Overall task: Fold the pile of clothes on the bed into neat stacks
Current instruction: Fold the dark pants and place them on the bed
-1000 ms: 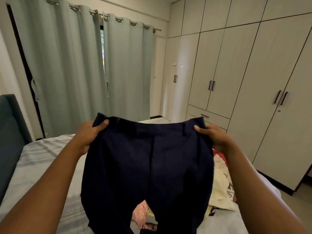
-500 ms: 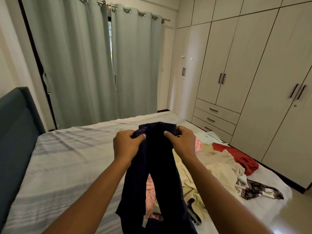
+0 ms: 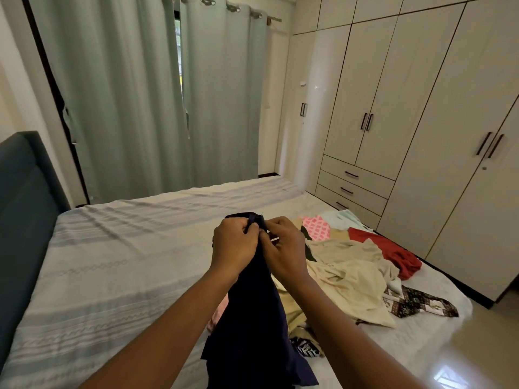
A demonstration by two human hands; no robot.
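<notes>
A pair of navy trousers (image 3: 252, 327) hangs folded lengthwise over the bed, its waistband bunched at the top. My left hand (image 3: 234, 245) and my right hand (image 3: 283, 248) meet at that waistband and both pinch it, thumbs close together. The legs drop down between my forearms. To the right lies the loose pile of clothes (image 3: 351, 270): a cream shirt, a red garment (image 3: 393, 251), a pink patterned piece (image 3: 316, 228), a pale blue one and a black-and-white patterned cloth (image 3: 415, 301).
The bed (image 3: 112, 270) has a pale striped cover, with its left half bare. A dark teal headboard (image 3: 25, 197) stands at the left. Grey curtains hang behind the bed. Wardrobe doors and drawers (image 3: 354, 186) line the right wall beside a strip of floor.
My hands came together, bringing the two ends of the spread waistband into one bunch, and lowered the trousers. The view tilted down, showing more of the bed and the pile.
</notes>
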